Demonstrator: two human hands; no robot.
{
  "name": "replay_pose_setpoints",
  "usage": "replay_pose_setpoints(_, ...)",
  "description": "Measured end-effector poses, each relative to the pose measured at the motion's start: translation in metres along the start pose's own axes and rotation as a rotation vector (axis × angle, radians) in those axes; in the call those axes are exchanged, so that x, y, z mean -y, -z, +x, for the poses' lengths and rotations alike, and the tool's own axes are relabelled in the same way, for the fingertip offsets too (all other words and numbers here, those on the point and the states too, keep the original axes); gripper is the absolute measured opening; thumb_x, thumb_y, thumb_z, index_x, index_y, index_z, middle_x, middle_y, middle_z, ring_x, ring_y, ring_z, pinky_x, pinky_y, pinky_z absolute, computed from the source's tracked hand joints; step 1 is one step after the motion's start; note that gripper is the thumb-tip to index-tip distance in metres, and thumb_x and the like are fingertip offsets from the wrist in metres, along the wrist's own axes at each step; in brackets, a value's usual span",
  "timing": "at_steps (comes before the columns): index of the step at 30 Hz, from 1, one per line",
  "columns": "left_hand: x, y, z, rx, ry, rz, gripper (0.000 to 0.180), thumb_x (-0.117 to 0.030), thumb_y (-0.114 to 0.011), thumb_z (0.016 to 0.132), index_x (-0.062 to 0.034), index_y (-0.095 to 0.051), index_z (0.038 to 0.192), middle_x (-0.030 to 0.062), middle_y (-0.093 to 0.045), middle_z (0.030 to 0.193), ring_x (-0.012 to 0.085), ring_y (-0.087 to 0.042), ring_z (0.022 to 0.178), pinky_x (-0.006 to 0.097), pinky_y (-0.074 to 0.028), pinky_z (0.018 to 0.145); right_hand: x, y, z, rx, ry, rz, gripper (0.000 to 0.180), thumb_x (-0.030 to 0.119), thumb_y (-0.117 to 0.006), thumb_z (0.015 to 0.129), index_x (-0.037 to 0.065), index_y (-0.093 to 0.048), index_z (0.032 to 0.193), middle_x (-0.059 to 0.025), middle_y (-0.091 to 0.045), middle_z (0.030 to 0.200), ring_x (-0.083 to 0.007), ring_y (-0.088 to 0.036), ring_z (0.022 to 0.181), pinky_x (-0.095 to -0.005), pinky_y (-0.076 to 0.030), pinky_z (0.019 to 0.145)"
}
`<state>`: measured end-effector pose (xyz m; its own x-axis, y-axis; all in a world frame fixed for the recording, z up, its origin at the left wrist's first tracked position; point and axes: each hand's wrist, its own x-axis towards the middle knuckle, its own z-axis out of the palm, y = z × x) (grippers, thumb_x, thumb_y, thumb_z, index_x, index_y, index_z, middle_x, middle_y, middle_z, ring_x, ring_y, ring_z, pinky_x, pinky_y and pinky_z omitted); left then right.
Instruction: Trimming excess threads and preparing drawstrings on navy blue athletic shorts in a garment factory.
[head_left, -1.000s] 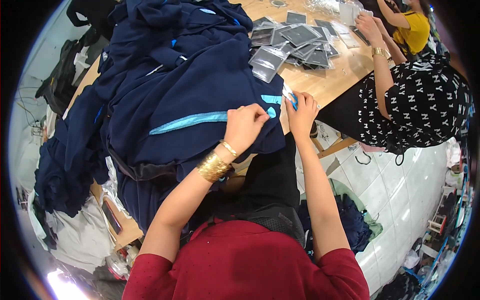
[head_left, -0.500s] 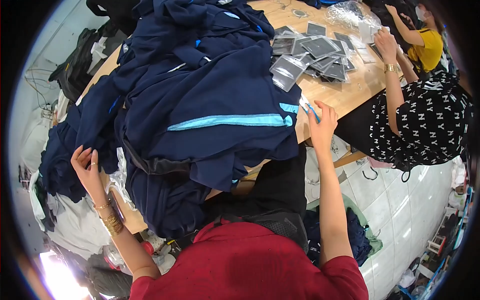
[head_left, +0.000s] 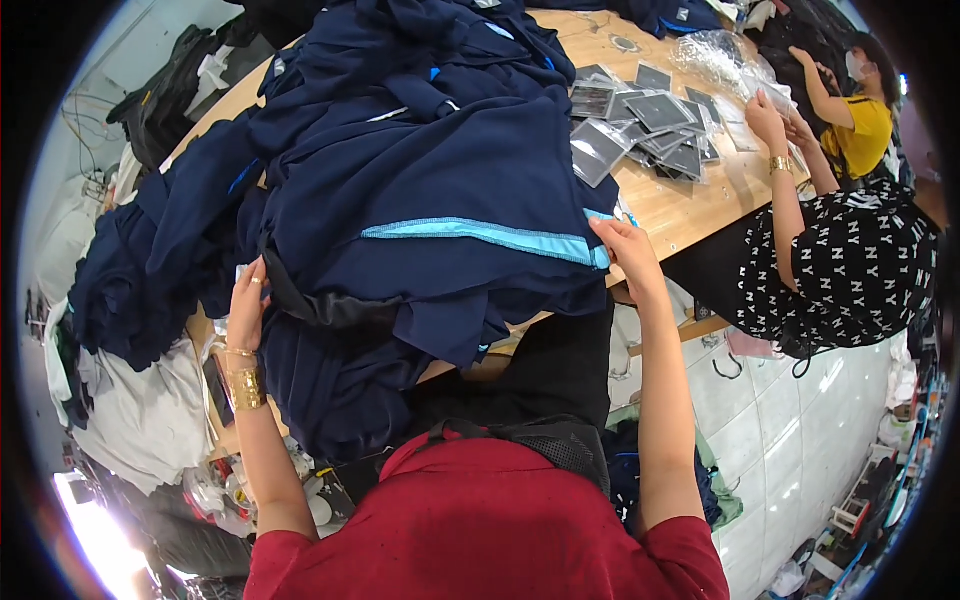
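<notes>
A navy garment (head_left: 470, 180) with a light-blue strip (head_left: 480, 233) is spread across the table in front of me. My right hand (head_left: 630, 262) pinches its right edge, at the end of the strip. Just beyond those fingers, a bit of blue-and-white snips (head_left: 626, 214) shows, mostly hidden. At the garment's left side, my left hand (head_left: 247, 308) has its fingers together on the edge, next to a shiny black band (head_left: 335, 306). Gold bracelets circle my left wrist.
More navy garments (head_left: 400, 60) are heaped behind and to the left. Several flat clear packets (head_left: 660, 112) with dark inserts lie on the wooden table (head_left: 690, 215). On the right sits a co-worker in a black patterned top (head_left: 850, 260); farther back is another in yellow (head_left: 862, 135).
My right hand has let go of the snips and taken the garment's edge by the strip. My left hand has moved right, from the left-hand pile to the garment's left edge.
</notes>
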<state>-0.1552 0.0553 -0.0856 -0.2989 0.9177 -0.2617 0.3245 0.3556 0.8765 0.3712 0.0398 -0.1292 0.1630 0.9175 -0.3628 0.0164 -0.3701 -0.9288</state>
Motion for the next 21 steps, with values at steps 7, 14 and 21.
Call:
replay_pose_setpoints(7,-0.007,0.001,-0.001,0.086,-0.125,-0.167,0.016,-0.027,-0.053,0.092,-0.0129,-0.059,0.096,-0.0086,-0.056,0.087,0.0031,-0.048,0.075,0.017,-0.033,0.062,-0.009,0.005,-0.002,0.079,0.084,0.017,0.016,0.022,-0.064,0.084,0.01,-0.061,0.075,0.009,-0.045,0.066,-0.0017,-0.036,0.059,-0.0208,-0.026,0.054)
replay_pose_setpoints(14,-0.01,0.034,-0.048,0.216,-0.265,-0.282,0.006,-0.008,-0.058,0.087,-0.0084,-0.055,0.092,-0.0084,-0.051,0.077,0.0004,-0.046,0.072,0.016,-0.036,0.065,0.0,0.04,-0.064,0.16,0.091,0.207,0.012,0.008,-0.063,0.08,-0.001,-0.062,0.088,0.002,-0.057,0.08,-0.0059,-0.051,0.07,-0.0255,-0.042,0.065)
replay_pose_setpoints(21,0.01,0.026,-0.076,0.488,-0.023,-0.039,0.021,-0.006,-0.068,0.079,-0.0038,-0.058,0.097,-0.0078,-0.052,0.074,-0.001,-0.045,0.067,0.016,-0.036,0.062,-0.079,0.063,-0.087,0.431,-0.268,-0.152,0.018,0.01,-0.067,0.078,0.002,-0.062,0.094,0.0023,-0.06,0.075,-0.0053,-0.053,0.071,-0.0194,-0.041,0.069)
